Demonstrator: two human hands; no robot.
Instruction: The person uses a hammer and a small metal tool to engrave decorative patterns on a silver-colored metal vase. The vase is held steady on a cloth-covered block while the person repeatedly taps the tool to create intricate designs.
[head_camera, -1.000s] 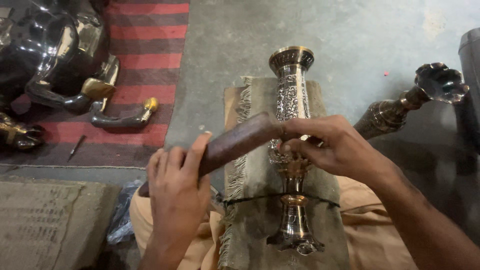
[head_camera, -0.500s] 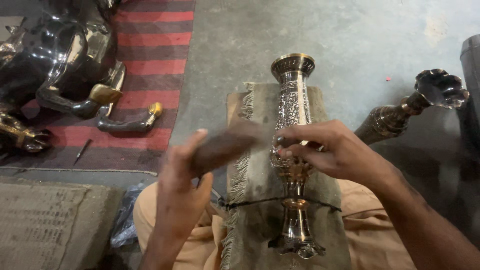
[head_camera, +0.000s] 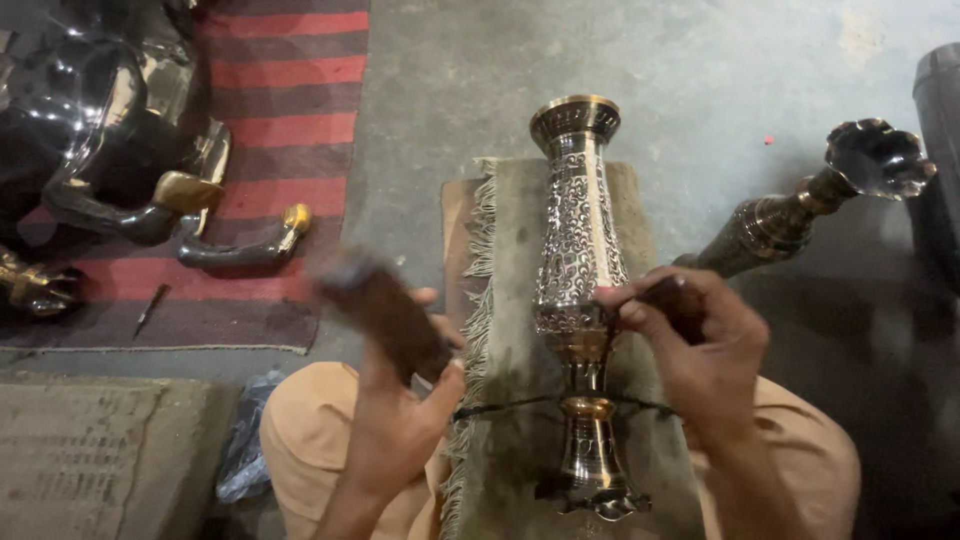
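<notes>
Your left hand (head_camera: 400, 420) grips a dark wooden block (head_camera: 385, 315), raised and blurred, left of the vase (head_camera: 580, 250). Your right hand (head_camera: 695, 345) pinches a small tool against the vase's engraved middle. The vase lies on a fringed cloth (head_camera: 510, 330) across your lap.

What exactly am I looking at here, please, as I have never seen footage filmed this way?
The camera sits on a person's head and looks down at their own two bare hands. A tall engraved metal vase lies on a fringed cloth across their lap, with a dark cord over its stem. The left hand holds a dark wooden block, blurred by motion. The right hand pinches a thin tool against the vase. A second vase lies on the floor at right; dark metal figures rest on a striped rug at left.
</notes>
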